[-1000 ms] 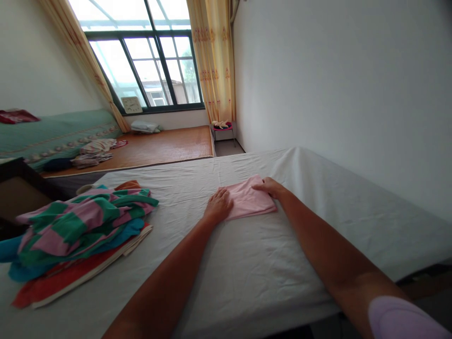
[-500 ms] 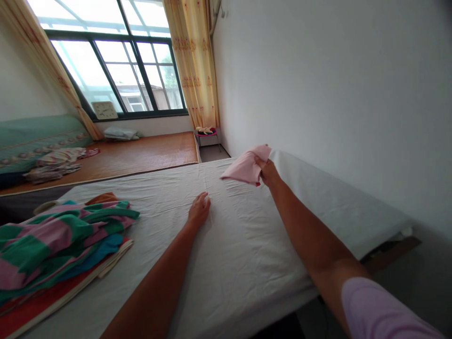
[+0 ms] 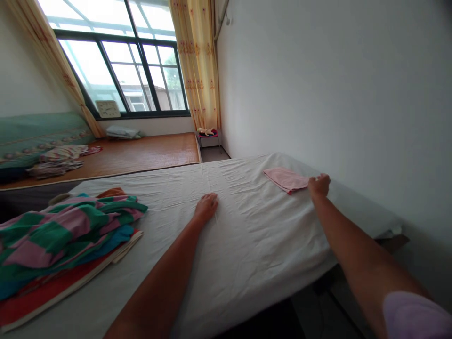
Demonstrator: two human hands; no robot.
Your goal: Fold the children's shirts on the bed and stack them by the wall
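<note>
A folded pink cloth (image 3: 286, 179) lies flat on the white sheet (image 3: 243, 245), near the wall, with a bit of red at its front edge. My right hand (image 3: 319, 185) is at the cloth's right end; its thumb side meets the edge while the other fingers point away, holding nothing I can see. My left hand (image 3: 207, 206) rests palm down on the sheet, fingers loosely stretched and empty. To its left, a heap of clothes holds a green-and-pink checked garment (image 3: 67, 226), with blue and red fabric (image 3: 38, 301) under it.
Beyond the sheeted surface is a bed with a brown mat (image 3: 151, 148), bearing crumpled clothes (image 3: 63, 153) and a pillow (image 3: 123, 132). A small stool (image 3: 208, 133) stands in the corner by the curtain (image 3: 197, 70). The white wall (image 3: 318, 84) borders the right side.
My right hand has moved right and down with the pink cloth, which was held in the air and now lies on the sheet. My left hand stays on the sheet.
</note>
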